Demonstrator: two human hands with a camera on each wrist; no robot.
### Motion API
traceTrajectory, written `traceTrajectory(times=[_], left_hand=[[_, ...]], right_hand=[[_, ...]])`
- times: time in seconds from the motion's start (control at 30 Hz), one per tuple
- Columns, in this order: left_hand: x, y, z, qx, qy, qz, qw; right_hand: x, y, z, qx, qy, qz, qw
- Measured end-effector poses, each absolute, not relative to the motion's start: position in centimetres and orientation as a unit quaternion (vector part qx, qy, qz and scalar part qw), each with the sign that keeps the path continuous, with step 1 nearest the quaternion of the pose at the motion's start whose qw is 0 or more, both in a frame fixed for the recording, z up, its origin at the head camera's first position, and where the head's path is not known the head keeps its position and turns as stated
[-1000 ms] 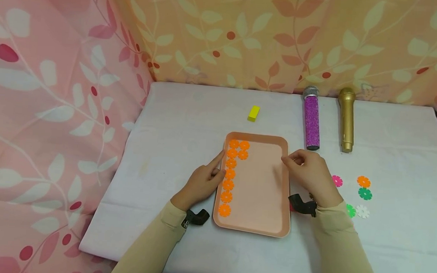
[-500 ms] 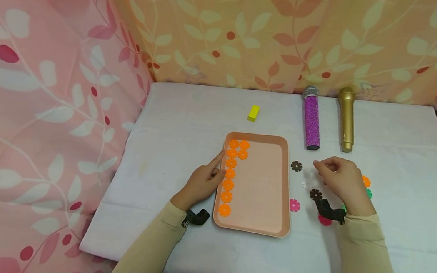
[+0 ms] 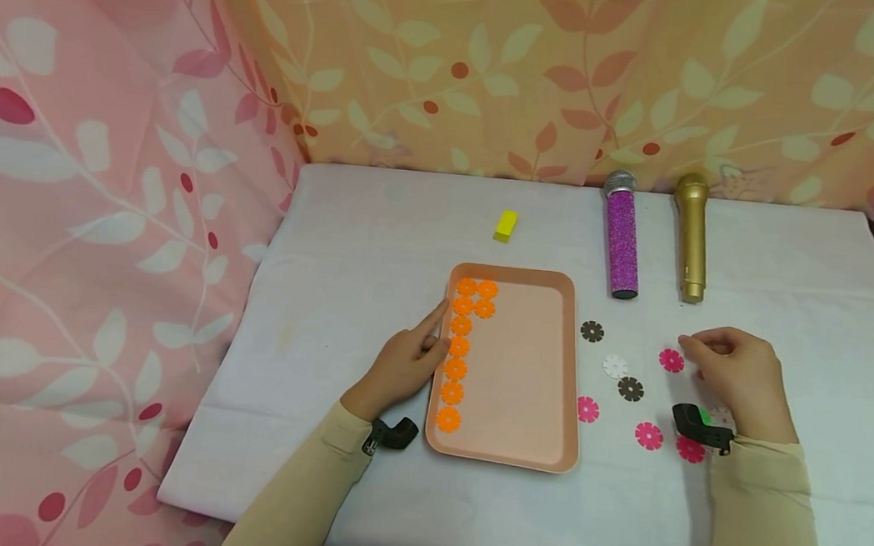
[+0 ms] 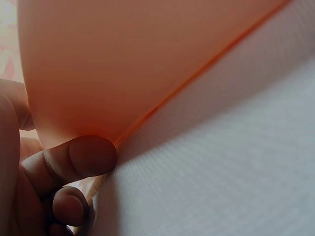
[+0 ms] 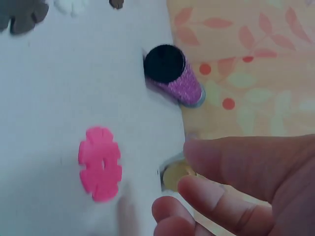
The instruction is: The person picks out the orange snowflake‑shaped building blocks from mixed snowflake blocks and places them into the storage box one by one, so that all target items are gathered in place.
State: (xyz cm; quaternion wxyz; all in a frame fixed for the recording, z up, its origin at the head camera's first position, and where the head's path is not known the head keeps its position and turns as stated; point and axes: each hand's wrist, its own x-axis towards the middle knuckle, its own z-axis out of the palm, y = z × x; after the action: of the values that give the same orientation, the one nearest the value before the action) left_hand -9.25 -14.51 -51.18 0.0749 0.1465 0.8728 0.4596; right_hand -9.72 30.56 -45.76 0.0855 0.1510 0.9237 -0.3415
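A peach tray lies on the white-covered table. Orange flower-shaped discs line its left side, with two more beside the top of that column. My left hand holds the tray's left edge, the index finger along the rim and the thumb over it; in the left wrist view, a finger touches the outer wall. My right hand hovers right of the tray, beside a pink flower-shaped disc. Its thumb and bent fingers have nothing visible between them. The hand hides some discs beneath.
Loose flower discs in brown, white and pink lie between tray and right arm. Farther back are a purple glitter microphone, a gold microphone and a yellow block. Curtains border the back and left.
From the tray's right rim, my right hand has moved rightward over the loose discs, uncovering brown, white and pink ones. The left hand and the discs in the tray stay put.
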Motion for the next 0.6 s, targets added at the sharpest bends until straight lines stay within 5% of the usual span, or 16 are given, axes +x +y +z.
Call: traceTrajectory(times=[0.6], left_hand=[[-9.2, -14.5, -51.2, 0.146, 0.876, 0.452, 0.079]], right_hand=[[-8.5, 34.3, -46.4, 0.205, 0.927, -0.303, 0.078]])
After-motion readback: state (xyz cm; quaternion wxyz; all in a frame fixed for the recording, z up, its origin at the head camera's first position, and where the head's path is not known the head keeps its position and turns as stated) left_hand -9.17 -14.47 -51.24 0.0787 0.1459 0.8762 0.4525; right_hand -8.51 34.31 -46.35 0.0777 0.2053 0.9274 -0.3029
